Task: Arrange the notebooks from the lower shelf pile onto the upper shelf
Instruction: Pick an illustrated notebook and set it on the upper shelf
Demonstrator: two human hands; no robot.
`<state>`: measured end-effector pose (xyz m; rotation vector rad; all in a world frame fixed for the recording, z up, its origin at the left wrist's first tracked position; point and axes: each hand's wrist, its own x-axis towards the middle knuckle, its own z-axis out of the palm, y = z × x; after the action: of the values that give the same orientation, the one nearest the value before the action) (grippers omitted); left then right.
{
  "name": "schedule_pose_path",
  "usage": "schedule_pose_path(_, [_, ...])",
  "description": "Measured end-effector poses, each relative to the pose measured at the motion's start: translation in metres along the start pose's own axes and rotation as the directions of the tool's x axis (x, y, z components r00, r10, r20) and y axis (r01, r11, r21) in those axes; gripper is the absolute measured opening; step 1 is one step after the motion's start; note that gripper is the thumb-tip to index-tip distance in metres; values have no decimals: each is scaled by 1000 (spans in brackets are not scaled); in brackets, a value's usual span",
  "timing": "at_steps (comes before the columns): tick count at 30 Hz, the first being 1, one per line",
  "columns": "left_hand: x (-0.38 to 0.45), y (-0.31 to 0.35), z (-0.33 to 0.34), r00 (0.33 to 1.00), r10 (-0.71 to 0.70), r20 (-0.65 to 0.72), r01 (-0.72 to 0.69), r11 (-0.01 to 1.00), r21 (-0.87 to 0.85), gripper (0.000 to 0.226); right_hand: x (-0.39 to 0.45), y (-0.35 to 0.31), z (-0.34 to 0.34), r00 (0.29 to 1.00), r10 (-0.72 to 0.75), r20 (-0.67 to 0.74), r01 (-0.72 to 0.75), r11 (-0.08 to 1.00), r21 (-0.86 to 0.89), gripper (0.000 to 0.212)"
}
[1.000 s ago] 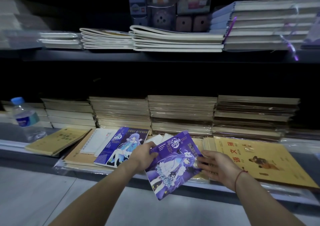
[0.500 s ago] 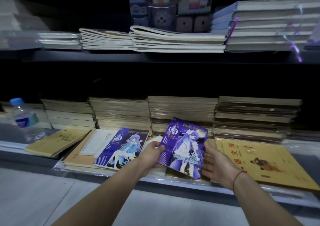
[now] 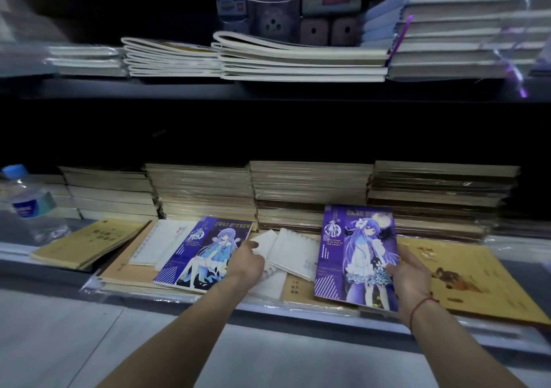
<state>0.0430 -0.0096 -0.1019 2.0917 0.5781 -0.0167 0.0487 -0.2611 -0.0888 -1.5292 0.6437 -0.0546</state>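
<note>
A purple notebook with a cartoon girl on its cover point(image 3: 354, 253) stands tilted above the lower shelf, gripped at its right edge by my right hand point(image 3: 410, 274). A second purple notebook point(image 3: 205, 253) lies flat on the loose pile to the left. My left hand point(image 3: 247, 261) rests at that notebook's right edge, fingers curled on white spiral notebooks point(image 3: 293, 252); whether it grips anything is unclear. The upper shelf point(image 3: 268, 89) carries stacks of white notebooks point(image 3: 301, 60).
Tall stacks of tan notebooks point(image 3: 310, 194) fill the back of the lower shelf. A yellow notebook point(image 3: 465, 277) lies at the right, another yellow one point(image 3: 89, 243) at the left. A water bottle point(image 3: 31, 206) stands at far left. Thick bound books point(image 3: 465, 30) sit upper right.
The purple notebook has moved right and turned upright, now held by my right hand alone. My left hand let go of it and dropped onto the pile by the other purple notebook.
</note>
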Motion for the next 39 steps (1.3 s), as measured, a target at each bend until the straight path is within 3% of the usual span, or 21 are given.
schedule_pose_path(3, [3,-3,2,999,-2,47,0,999,49,49,3,5,-1,1000,30,-9,-30,998,-50,45])
schedule_pose_path(11, [3,6,18,983,18,185,24,975,-222,55,10,13,8,1000,25,10,-20,949,-314,43])
schedule_pose_path(16, [6,6,31,990,4,140,40,951,-307,57,12,16,8,1000,-6,23,15,922,-387,39])
schedule_pose_path(20, [9,4,36,994,-39,103,72,940,-335,64,8,14,7,999,-26,36,38,919,-393,24])
schedule_pose_path(25, [7,10,34,990,-36,135,90,903,-421,36,9,16,7,997,-61,53,77,915,-396,23])
schedule_pose_path(28, [3,16,28,987,-68,147,138,824,-549,36,6,14,10,997,-40,66,64,912,-404,28])
schedule_pose_path(35, [6,19,3,999,17,-27,-29,837,-547,32,-4,8,12,993,-53,110,93,914,-395,23])
schedule_pose_path(37, [9,15,-10,992,23,-125,-86,848,-523,30,-6,6,12,991,-52,125,95,925,-369,33])
schedule_pose_path(39, [12,10,-25,981,-18,-194,-93,833,-546,31,-10,3,12,987,-4,158,55,947,-315,57])
